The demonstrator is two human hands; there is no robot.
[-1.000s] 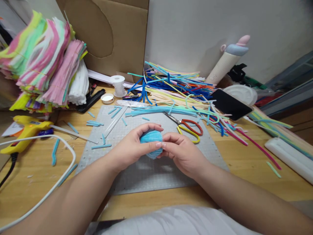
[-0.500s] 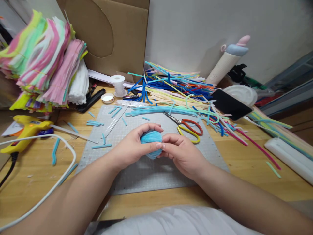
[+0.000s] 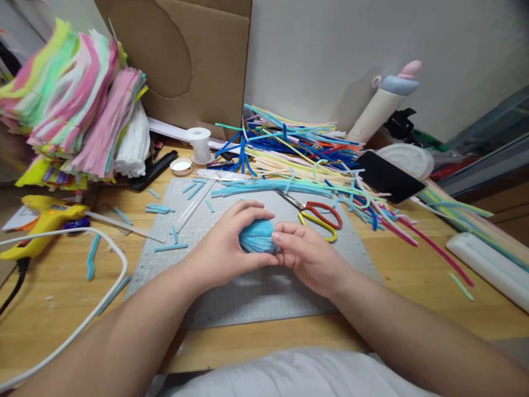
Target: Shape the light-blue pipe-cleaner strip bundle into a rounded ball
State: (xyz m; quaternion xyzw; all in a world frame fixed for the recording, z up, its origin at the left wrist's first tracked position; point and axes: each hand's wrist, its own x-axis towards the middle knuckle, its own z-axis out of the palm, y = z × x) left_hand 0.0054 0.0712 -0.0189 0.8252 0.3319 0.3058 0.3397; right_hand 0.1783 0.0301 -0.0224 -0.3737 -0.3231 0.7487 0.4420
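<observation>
A rounded blue bundle of pipe cleaners (image 3: pixel 257 237) is held between both hands above the grey cutting mat (image 3: pixel 264 306). My left hand (image 3: pixel 225 242) curves round its left side, fingers over the top and thumb below. My right hand (image 3: pixel 308 253) pinches its right end between thumb and fingers; those fingertips hide that end. Scissors (image 3: pixel 316 215) with one red and one yellow handle lie on the mat just beyond my right hand. Short cut pieces of blue pipe cleaner (image 3: pixel 171 247) are scattered on the mat to the left.
A yellow glue gun (image 3: pixel 45 220) with a white cable (image 3: pixel 119 248) lies at the left. Behind the mat are loose coloured pipe cleaners (image 3: pixel 297 149), a spool (image 3: pixel 199 144) and a phone (image 3: pixel 388 176). Bundled pipe cleaners (image 3: pixel 74 99) stand piled at the back left.
The blue bundle has turned in my hands. My left thumb has slid from across its front down to its lower edge, and my right thumb now lies on its right end.
</observation>
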